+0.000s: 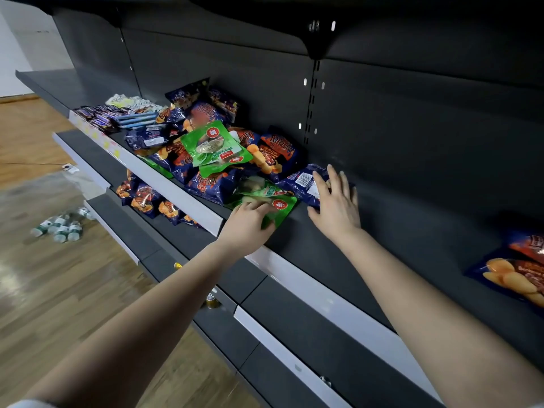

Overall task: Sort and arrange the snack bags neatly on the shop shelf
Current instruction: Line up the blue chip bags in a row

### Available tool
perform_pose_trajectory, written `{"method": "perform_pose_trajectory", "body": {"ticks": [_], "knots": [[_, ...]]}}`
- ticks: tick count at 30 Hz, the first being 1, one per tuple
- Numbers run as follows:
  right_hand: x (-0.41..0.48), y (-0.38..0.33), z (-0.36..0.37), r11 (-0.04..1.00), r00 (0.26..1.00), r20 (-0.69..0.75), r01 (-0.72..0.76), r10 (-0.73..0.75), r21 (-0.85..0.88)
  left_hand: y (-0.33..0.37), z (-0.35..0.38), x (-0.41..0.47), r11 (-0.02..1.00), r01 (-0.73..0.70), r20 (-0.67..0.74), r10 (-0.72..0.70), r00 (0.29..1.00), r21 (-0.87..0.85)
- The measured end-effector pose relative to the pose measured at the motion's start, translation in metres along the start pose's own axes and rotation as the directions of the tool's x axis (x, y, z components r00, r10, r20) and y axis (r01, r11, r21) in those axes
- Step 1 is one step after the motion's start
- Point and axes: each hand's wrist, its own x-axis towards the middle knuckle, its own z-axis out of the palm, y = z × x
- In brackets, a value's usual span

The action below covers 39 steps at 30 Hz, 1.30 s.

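Note:
A jumbled pile of dark blue snack bags (206,113) and green snack bags (215,144) lies on the dark shelf (397,231). My left hand (250,223) grips the near edge of a green bag (279,206) at the pile's front. My right hand (335,201) rests flat, fingers spread, on a blue bag (303,181) lying label side up at the pile's right end. Another blue bag (515,275) lies alone at the far right of the shelf.
Chocolate bars (100,116) and pale packets (129,103) sit at the shelf's left end. More blue bags (147,198) lie on the shelf below. Small water bottles (60,226) stand on the wooden floor at left. A white price rail (323,298) edges the shelf.

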Motion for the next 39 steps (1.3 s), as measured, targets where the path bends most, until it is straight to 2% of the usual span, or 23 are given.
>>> {"method": "perform_pose_trajectory", "body": {"ticks": [5, 11, 15, 19, 23, 27, 31, 33, 36, 39], "knots": [[0.001, 0.005, 0.015, 0.993, 0.979, 0.193, -0.083, 0.064, 0.087, -0.006, 0.000, 0.002, 1.000, 0.012, -0.002, -0.012, 1.000, -0.012], [-0.002, 0.002, 0.013, 0.994, 0.975, 0.214, -0.072, 0.054, 0.076, -0.007, 0.006, 0.006, 1.000, 0.004, -0.017, -0.004, 1.000, -0.011], [-0.010, 0.005, 0.007, 0.993, 0.990, 0.137, -0.058, 0.044, 0.098, -0.002, 0.008, 0.010, 1.000, -0.023, -0.022, 0.022, 1.000, -0.011], [-0.020, 0.016, -0.005, 0.916, 0.988, -0.102, -0.071, 0.120, 0.394, 0.005, 0.009, 0.014, 0.999, -0.031, -0.027, 0.030, 0.999, -0.042], [-0.027, 0.029, -0.023, 0.832, 0.936, -0.248, -0.076, 0.249, 0.550, 0.018, 0.012, 0.021, 0.993, -0.037, -0.040, 0.033, 0.999, -0.108], [-0.032, 0.044, -0.040, 0.749, 0.911, -0.212, -0.141, 0.355, 0.648, 0.038, 0.017, 0.028, 0.984, -0.091, -0.094, 0.077, 0.993, -0.154], [-0.044, 0.059, -0.050, 0.586, 0.892, -0.107, -0.194, 0.439, 0.787, 0.062, 0.023, 0.033, 0.949, -0.182, -0.222, 0.126, 0.967, -0.257], [-0.053, 0.067, -0.055, 0.575, 0.895, -0.095, -0.196, 0.437, 0.794, 0.074, 0.026, 0.037, 0.934, -0.234, -0.278, 0.158, 0.948, -0.269], [-0.067, 0.079, -0.063, 0.602, 0.907, -0.085, -0.201, 0.412, 0.773, 0.088, 0.032, 0.042, 0.914, -0.328, -0.274, 0.261, 0.926, -0.238], [-0.079, 0.091, -0.071, 0.624, 0.886, -0.154, -0.175, 0.437, 0.761, 0.102, 0.040, 0.041, 0.895, -0.282, -0.221, 0.214, 0.952, -0.346]]}}
